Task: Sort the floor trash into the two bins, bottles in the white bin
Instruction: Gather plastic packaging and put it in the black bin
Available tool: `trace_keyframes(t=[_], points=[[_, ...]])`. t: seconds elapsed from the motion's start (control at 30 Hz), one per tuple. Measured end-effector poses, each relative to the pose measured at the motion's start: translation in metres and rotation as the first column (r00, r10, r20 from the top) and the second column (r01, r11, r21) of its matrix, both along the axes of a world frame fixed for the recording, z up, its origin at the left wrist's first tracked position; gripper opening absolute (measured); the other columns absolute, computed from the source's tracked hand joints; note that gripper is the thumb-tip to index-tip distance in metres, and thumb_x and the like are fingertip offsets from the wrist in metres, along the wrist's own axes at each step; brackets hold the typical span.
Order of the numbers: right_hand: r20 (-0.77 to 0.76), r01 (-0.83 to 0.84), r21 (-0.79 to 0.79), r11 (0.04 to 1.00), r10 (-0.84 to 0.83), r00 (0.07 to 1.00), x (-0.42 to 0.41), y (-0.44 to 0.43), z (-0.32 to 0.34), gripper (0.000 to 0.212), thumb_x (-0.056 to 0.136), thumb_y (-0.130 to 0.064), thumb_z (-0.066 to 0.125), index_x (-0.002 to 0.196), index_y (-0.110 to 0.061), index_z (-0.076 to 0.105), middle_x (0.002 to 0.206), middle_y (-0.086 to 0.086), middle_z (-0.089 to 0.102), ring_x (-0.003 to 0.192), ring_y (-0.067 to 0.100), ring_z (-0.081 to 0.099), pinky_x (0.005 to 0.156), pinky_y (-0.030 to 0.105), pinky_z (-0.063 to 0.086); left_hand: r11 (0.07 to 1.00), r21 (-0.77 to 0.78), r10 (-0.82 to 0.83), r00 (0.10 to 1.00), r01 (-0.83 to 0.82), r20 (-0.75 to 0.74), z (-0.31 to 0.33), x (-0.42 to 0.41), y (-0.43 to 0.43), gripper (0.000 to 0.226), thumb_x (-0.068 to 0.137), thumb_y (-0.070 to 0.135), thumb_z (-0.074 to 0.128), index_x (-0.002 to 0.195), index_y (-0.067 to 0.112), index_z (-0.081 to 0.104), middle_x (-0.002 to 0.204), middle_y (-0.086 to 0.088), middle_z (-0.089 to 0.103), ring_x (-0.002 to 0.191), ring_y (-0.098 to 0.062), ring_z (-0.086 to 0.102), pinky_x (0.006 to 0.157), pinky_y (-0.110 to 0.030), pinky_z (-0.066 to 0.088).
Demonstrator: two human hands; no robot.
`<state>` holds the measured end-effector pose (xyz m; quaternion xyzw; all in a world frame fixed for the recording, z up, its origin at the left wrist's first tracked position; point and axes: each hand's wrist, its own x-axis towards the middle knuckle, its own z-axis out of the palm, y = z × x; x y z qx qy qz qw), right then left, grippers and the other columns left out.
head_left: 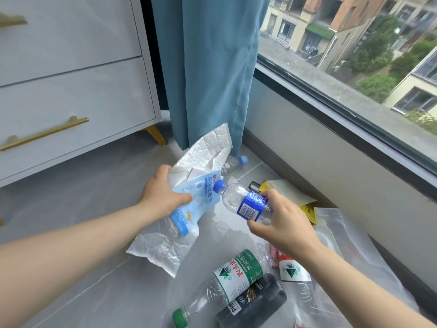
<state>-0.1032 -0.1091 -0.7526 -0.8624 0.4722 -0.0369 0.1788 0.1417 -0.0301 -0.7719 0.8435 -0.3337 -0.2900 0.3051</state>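
Observation:
My left hand (pixel 163 192) grips a bundle of wrappers: a light blue snack pouch (pixel 197 200) and crumpled white plastic (pixel 208 150). My right hand (pixel 281 221) holds a small clear bottle (pixel 243 200) with a blue cap and blue label, lifted above the floor. On the floor near me lie a clear bottle with a green label and green cap (pixel 227 280), a black bottle (pixel 255 301) and a bottle with a red and white label (pixel 292 268). Another blue-capped bottle (pixel 234 163) lies by the curtain. No bin is in view.
A white drawer chest (pixel 71 91) with brass handles stands at left. A blue curtain (pixel 208 67) hangs ahead; a window wall (pixel 331 143) runs along the right. Yellow packaging (pixel 290 192), clear plastic bags (pixel 350 245) and a crumpled white bag (pixel 160 252) lie on the grey floor.

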Motion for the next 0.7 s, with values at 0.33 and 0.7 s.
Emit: trace_keyframes(t=[0.33, 0.7], points=[[0.071, 0.108, 0.028, 0.994, -0.110, 0.991, 0.004, -0.011, 0.047, 0.046, 0.071, -0.048, 0.069, 0.105, -0.028, 0.046, 0.096, -0.010, 0.060, 0.086, 0.013, 0.056, 0.072, 0.028, 0.045, 0.998, -0.059, 0.001, 1.000, -0.003, -0.029, 0.050, 0.008, -0.014, 0.067, 0.068, 0.020, 0.082, 0.121, 0.017, 0.042, 0.105, -0.002, 0.056, 0.091, -0.022, 0.057, 0.072, -0.029, 0.046], [0.310, 0.316, 0.150, 0.937, -0.348, 0.885, 0.017, -0.037, 0.155, 0.038, 0.071, -0.038, 0.075, 0.100, -0.033, 0.051, 0.089, -0.021, 0.062, 0.086, -0.004, 0.056, 0.070, 0.025, 0.043, 0.991, -0.118, -0.087, 0.962, 0.058, -0.261, 0.152, 0.000, -0.049, 0.044, 0.059, 0.022, 0.077, 0.093, 0.024, 0.049, 0.088, 0.006, 0.061, 0.078, -0.012, 0.061, 0.058, -0.023, 0.045]])
